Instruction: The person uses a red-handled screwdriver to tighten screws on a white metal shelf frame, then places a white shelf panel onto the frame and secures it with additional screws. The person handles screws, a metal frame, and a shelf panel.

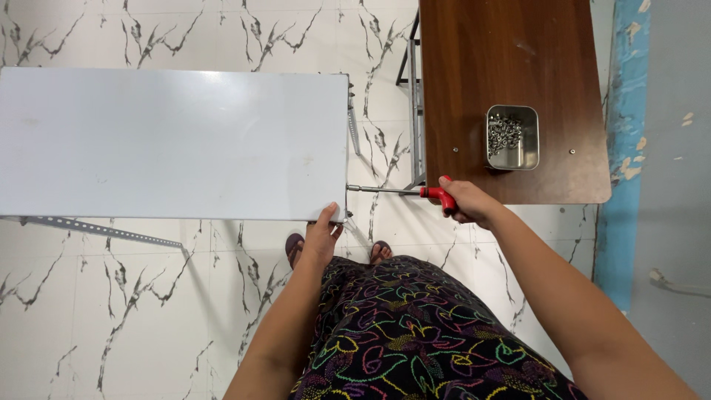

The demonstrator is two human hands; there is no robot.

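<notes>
- Right off: pale grey-blue metal panel (174, 144) lies flat, biggest thing in view; everything else placed rel. to it.
- Brown wooden table (511, 67) sits off the panel's right edge, narrow gap of marbled floor (111, 311) btwn them; table's metal frame shows on its panel side.
- Perforated metal strip (111, 232) runs at a slant just under the panel's near-left edge.
- Left hand (320, 238) grips the panel's near-right corner, thumb on top, fingers curled under the edge, so closed on the panel.
- Right hand (466, 201) hangs just right of that same corner, fist wrapped round the red handle of a screwdriver (404, 192); the shaft lies level, tip touching the panel's right edge near the corner.
- Small steel tin (512, 137) w/ a heap of small screws (504, 133) sits on the table, well right of the panel, just beyond the right hand.
</notes>
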